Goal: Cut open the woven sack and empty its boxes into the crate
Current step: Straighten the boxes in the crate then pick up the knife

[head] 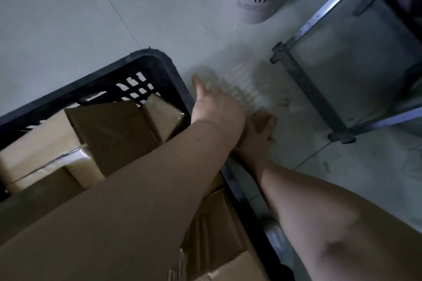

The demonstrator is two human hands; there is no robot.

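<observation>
A black plastic crate (157, 61) stands on the floor at the left, filled with several brown cardboard boxes (109, 130). Just right of it a pale woven sack (262, 80) lies on the floor, smeared by motion blur. My left hand (214, 107) reaches across the crate's rim onto the sack with its thumb stretched out; its fingers are lost in the blur. Right under that wrist, my right hand (258, 134) has its fingers curled on the sack's near edge.
A white bin (253, 4) with a black liner stands at the back. A metal rack frame (306, 89) with a low glass-like shelf takes up the right side. Pale floor tiles (68, 18) stretch beyond the crate on the left.
</observation>
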